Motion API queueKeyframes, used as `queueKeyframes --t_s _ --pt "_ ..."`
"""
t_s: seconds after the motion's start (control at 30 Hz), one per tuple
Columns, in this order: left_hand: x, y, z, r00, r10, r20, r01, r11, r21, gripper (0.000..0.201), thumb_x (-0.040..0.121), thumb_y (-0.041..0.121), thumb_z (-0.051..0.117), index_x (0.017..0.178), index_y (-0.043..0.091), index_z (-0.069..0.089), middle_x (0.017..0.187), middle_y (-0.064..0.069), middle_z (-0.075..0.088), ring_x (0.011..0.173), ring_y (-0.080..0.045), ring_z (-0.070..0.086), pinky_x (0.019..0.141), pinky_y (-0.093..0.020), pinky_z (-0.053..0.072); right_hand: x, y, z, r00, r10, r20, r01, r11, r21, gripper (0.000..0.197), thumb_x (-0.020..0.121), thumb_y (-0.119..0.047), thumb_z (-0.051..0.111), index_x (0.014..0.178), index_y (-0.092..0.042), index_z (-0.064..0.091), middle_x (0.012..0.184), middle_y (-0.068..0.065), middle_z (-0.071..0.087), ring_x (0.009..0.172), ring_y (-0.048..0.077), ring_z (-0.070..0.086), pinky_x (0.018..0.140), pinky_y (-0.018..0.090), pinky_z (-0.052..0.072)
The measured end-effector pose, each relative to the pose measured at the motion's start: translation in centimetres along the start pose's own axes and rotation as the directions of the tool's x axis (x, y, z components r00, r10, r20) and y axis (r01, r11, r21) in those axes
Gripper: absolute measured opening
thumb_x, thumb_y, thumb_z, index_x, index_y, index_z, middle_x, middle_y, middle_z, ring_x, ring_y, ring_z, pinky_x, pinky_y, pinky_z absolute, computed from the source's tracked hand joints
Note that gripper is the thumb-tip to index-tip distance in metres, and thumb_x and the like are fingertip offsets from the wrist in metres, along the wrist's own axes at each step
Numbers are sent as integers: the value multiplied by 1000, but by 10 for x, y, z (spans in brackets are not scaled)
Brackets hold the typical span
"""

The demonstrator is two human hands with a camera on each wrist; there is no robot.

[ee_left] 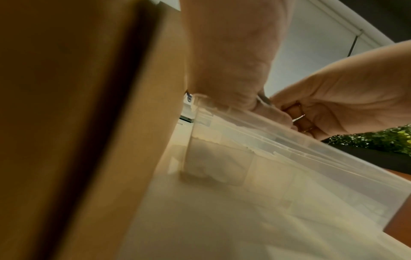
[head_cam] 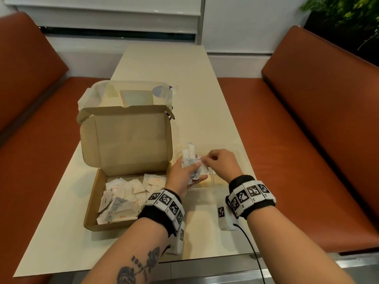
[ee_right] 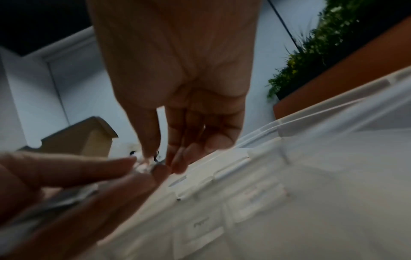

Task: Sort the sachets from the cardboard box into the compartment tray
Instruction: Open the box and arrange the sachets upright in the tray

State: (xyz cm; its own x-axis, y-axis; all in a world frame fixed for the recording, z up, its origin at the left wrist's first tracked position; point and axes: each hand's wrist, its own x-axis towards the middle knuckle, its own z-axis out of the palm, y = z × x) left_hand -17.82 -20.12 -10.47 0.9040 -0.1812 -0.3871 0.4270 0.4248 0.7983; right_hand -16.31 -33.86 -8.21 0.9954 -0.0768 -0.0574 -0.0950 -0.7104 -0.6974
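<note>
A: Where are the sachets?

B: Most lie loose in the cardboard box [head_cam: 96, 193], open at about nine o'clock from the hands, its lid standing up behind. A small bundle of sachets [head_cam: 189, 163] is in the left hand [head_cam: 182, 177]; that grip is closed on them, thumb pressing over the top, long ones sticking out toward twelve o'clock.

A: And the right hand?

B: The right hand [head_cam: 220, 163] sits at three o'clock of the left, touching the bundle. Its thumb and forefinger pinch one white sachet [head_cam: 205, 168] at the bundle's edge; the other fingers are curled.

A: The compartment tray?

B: The clear compartment tray [head_cam: 245, 158] rests on the table [head_cam: 164, 62] directly under both hands, just beside the box at its three o'clock. In the right wrist view a few sachets lie flat inside it; which compartment I cannot tell, the picture is blurred.

A: Anything else?

B: A clear plastic bag [head_cam: 131, 93] at twelve o'clock behind the box, and orange benches [head_cam: 307, 119] on either side.
</note>
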Motion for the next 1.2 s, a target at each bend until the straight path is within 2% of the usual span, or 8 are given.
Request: queueKeyframes --t_s 0.17,0.3,0.53,0.7,0.8,0.87,1.03,1.2 --pt "0 0 1 1000 -8 -13 9 1000 8 21 90 0 59 109 10 58 113 -18 62 100 -30 65 67 -37 61 -5 -1 -5 998 36 50 -42 992 123 4 81 -11 70 79 -7 68 71 2 62 65 11 53 61 18 42" --pt "0 0 2 1000 -9 -19 9 1000 -1 21 90 -1 59 107 11 59 116 -17 61 103 -33 64 63 -35 61 -7 0 -6 996 84 13 -85 980 182 9 86 -10 63 78 -13 61 73 4 61 69 16 56 66 26 48" --pt "1 -1 2 1000 -6 -25 5 999 -33 28 90 -2 58 115 10 56 117 -17 62 105 -35 64 61 -32 59 -3 4 -18 989 117 -88 -90 959 268 8 90 -6 58 96 -12 59 70 1 59 62 13 58 55 20 52" --pt "2 -1 2 1000 1 -25 -2 999 -38 26 90 -1 58 114 9 55 115 -17 62 99 -33 67 60 -30 59 -2 7 -30 990 127 -63 -97 930 355 27 83 2 66 107 -9 60 71 5 58 63 17 61 70 29 58" --pt "1 -1 3 999 4 -33 -5 1000 -20 21 90 -1 59 107 11 57 114 -18 62 104 -35 65 60 -30 59 -7 2 -27 991 118 -65 -82 911 403 19 80 3 66 98 -3 63 84 13 64 80 28 66 78 36 58" --pt "0 -1 4 999 11 -37 -11 1000 3 20 90 0 60 106 12 58 115 -18 62 105 -35 64 61 -29 59 -10 -2 -22 990 124 -68 -80 886 457 10 80 0 67 88 -5 63 87 18 64 81 28 64 78 36 58" --pt "-2 1 5 999 49 -8 -49 999 -12 26 89 6 63 115 9 58 115 -17 65 104 -31 66 66 -31 60 -14 -7 -8 975 221 -23 -155 750 642 9 79 -8 71 77 -10 62 79 8 62 71 17 56 66 24 45" --pt "-2 1 4 996 90 -19 -90 996 0 29 88 10 66 116 9 58 109 -13 68 95 -26 70 63 -28 59 -17 -4 -1 957 276 90 -260 677 688 13 79 -11 71 73 -14 59 82 4 63 77 15 55 71 27 40"
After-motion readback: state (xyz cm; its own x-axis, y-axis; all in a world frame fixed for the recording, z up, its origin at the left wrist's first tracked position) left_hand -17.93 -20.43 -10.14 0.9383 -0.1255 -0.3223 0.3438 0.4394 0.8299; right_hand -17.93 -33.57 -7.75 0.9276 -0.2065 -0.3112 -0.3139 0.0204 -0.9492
